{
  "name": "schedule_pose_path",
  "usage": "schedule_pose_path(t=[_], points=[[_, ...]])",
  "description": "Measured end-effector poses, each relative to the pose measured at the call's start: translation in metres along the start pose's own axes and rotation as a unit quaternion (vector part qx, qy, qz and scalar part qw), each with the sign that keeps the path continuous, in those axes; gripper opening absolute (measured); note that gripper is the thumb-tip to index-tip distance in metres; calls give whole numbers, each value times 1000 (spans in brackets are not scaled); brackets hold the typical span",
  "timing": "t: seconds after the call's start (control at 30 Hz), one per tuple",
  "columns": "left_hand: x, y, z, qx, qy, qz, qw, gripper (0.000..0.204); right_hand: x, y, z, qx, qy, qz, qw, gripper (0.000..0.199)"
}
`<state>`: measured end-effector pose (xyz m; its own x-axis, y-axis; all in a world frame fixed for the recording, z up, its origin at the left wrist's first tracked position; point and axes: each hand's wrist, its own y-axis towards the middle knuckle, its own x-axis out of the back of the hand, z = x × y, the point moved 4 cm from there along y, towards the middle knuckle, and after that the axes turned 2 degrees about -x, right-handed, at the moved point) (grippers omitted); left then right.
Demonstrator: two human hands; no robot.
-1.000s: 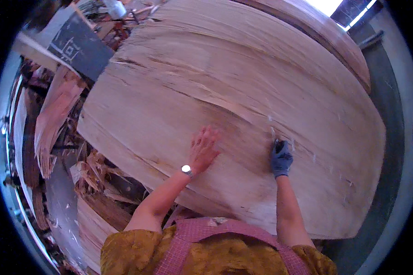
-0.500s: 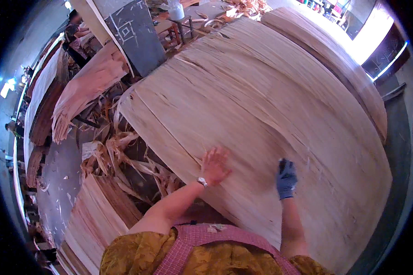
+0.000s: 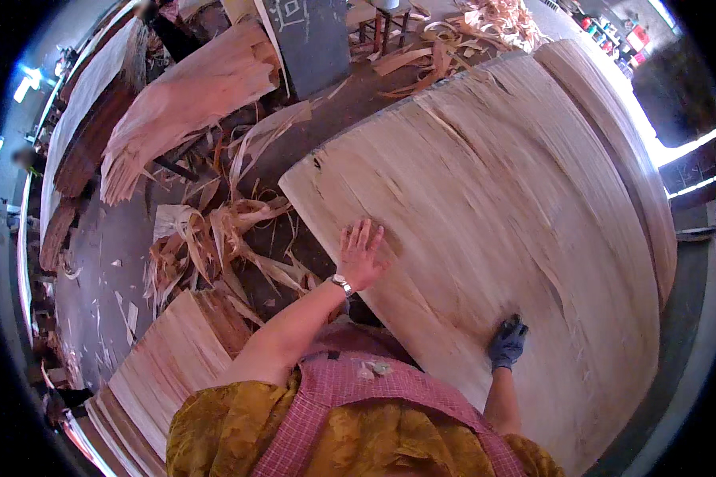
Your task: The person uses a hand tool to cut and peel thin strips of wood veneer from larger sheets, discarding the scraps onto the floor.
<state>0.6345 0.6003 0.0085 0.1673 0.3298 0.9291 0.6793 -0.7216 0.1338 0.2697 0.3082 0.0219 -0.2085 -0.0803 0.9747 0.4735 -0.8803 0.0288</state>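
A broad pale wood veneer sheet [image 3: 469,207], streaked with grain, ripples and small splits, lies on top in front of me. My left hand [image 3: 363,256], bare and with a wristwatch [image 3: 341,283], rests flat near its left edge, fingers spread. Farther right and nearer to me, my right hand [image 3: 507,343] wears a blue-grey glove with dark fingertips. Its fingers are bunched together against the sheet; whatever they may hold is hidden. A raised ripple runs through the sheet beyond the right hand.
Torn veneer strips [image 3: 231,230] litter the floor on the left. Another veneer stack [image 3: 175,338] stands at lower left, and a reddish veneer pile [image 3: 191,103] at upper left. Beyond are a grey pillar [image 3: 314,48], a stool [image 3: 386,28] and a shavings heap [image 3: 501,24].
My view has shifted. My left hand has moved farther along the sheet's left edge; my right hand is nearer to me. The long split near that edge no longer shows.
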Motion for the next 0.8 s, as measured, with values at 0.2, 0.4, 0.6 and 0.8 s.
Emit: schedule_pose_path(t=[0.2, 0.4, 0.6, 0.8], points=[[5, 13, 19, 13, -60, 95, 994, 87, -12, 8, -12, 62, -29, -18, 997, 40], [45, 14, 122, 149, 82, 14, 985, 83, -1, 31, 23, -49, 183, 70, 979, 33], [43, 15, 155, 175, 23, 17, 984, 75, -37, 29, 185, 216, 208, -24, 954, 36], [85, 54, 205, 199, -16, -43, 979, 66, -56, 4, 383, 331, 114, 107, 930, 43]])
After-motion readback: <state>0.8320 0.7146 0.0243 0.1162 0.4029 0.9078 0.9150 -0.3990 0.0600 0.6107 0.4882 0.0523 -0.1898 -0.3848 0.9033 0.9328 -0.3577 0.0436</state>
